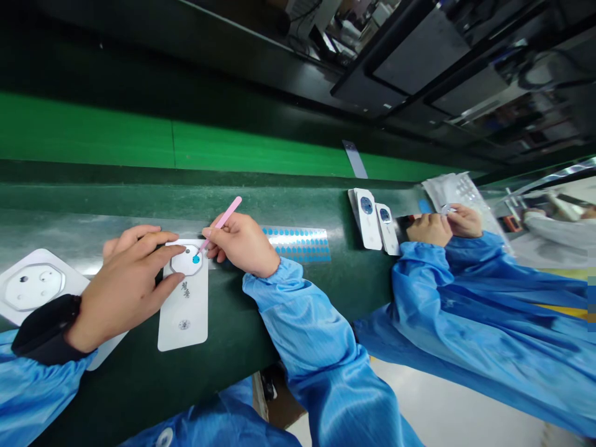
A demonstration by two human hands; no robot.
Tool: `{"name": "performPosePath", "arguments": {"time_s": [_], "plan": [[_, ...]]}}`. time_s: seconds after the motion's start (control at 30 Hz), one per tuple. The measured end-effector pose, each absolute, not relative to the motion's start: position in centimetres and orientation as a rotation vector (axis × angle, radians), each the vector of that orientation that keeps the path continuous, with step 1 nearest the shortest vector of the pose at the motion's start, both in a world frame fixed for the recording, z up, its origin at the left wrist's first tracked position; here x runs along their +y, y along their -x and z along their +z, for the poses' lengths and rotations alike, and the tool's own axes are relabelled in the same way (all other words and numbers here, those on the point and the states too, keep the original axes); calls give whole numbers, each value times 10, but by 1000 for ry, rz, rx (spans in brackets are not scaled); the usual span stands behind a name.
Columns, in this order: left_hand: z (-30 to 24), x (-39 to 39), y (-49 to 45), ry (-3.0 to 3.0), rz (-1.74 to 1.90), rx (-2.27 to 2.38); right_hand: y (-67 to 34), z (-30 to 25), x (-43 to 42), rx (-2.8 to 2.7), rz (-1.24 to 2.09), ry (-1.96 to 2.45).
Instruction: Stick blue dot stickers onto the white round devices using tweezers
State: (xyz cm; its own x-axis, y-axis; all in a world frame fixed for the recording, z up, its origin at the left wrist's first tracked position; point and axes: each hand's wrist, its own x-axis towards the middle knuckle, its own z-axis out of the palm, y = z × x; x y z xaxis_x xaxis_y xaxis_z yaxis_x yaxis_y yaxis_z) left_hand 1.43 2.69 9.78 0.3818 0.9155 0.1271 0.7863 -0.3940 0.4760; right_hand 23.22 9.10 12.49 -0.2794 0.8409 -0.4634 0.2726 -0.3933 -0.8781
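A white phone back cover [184, 323] lies on the green bench, with dark characters below its rounded camera area and a round mark near its lower end. A small blue round sticker [196, 259] sits in the camera area. My left hand [135, 279] rests over the cover's left edge, fingers stretched out and fingertips touching the camera area. Pinched in my right hand [246, 245] are pink tweezers [230, 211], their tip at the blue sticker. Beside that hand lies a clear sheet [298, 245] with rows of blue round stickers, partly hidden by the hand.
Another white cover [30, 282] lies at the left, partly behind my wrist. Stacked white covers with dark camera circles [367, 217] stand to the right. Farther right, a co-worker's hands [442, 226] hold a small item near a clear plastic bag [459, 186].
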Motion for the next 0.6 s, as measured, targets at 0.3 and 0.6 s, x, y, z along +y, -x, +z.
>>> {"name": "performPosePath", "arguments": {"time_s": [0.3,0.6], "plan": [[101,27,-15,-2338,576,1452,-231,126,91,-1378,1720,1531],[100,20,-20,-2464,588,1404,-230,127,91,-1397,1701,1562]]}}
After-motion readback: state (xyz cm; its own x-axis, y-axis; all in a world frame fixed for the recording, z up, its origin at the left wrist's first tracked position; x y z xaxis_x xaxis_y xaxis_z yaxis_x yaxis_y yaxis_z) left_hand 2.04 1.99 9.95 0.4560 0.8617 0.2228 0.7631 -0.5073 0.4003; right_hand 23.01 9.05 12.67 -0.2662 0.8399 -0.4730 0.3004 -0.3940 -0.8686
